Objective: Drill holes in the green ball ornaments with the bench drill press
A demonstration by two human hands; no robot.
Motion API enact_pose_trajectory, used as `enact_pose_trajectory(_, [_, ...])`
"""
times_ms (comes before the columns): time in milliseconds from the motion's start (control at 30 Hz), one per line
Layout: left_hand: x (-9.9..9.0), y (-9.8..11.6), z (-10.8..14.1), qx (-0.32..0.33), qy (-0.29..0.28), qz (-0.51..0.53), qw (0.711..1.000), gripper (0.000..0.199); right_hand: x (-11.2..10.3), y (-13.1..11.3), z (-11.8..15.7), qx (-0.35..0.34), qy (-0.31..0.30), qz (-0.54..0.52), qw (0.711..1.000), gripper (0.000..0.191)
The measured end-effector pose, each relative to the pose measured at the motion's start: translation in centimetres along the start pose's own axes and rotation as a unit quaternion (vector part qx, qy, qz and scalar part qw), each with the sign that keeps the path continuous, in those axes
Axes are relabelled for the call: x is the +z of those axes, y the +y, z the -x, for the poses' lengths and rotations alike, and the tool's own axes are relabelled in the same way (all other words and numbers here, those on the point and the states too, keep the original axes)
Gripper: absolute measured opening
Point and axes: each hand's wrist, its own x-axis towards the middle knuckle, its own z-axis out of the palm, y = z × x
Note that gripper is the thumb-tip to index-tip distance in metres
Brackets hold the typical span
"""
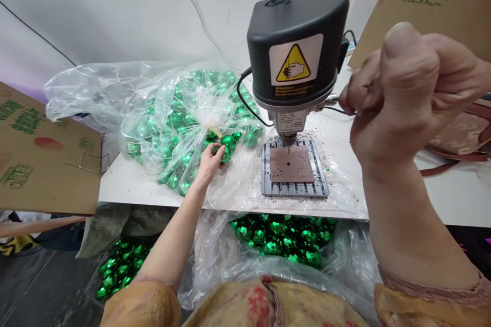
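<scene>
Green mirrored baubles (172, 153) fill the clear plastic bag (88, 92) heaped on the white table (153, 189). More lie in a second bag (284, 240) below the table edge, with another heap (120, 265) on the floor to the left. My left hand (209, 163) reaches to the first bag's gathered mouth, fingers (217, 150) curled around one bauble (228, 142). My right hand (406, 97) is raised in a tight fist beside the bench drill (295, 46), closed on something thin that I cannot make out. Under the bit (288, 150) sits a grey slotted jig (295, 190) with a brown square pad (291, 166), bare of baubles. Dark specks (333, 163) litter the plastic sheet (345, 199) around it. Nearly every bauble in view lies bagged or heaped; whether any has a hole, I cannot tell.
</scene>
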Motion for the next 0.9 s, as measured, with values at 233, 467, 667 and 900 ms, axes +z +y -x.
enact_pose_trajectory(233, [4.8,5.0,5.9,-0.040,-0.125,0.228,0.965,0.050,0.1,0.0,0.2,0.002,0.008,-0.008,1.000,0.050])
enact_pose_trajectory(467, [11.4,2.9,5.9,-0.036,-0.142,0.234,0.961,0.064,-0.1,0.0,0.3,0.003,-0.012,-0.056,0.998,0.047])
enact_pose_trajectory(667, [13.0,2.0,5.8,0.008,-0.173,0.194,0.965,0.058,-0.2,-0.1,0.4,0.010,-0.020,-0.036,0.999,0.048])
enact_pose_trajectory(900, [13.6,1.1,5.7,0.086,-0.166,0.107,0.977,0.054,-0.4,-1.3,0.7,0.048,-0.022,0.045,0.998,0.053])
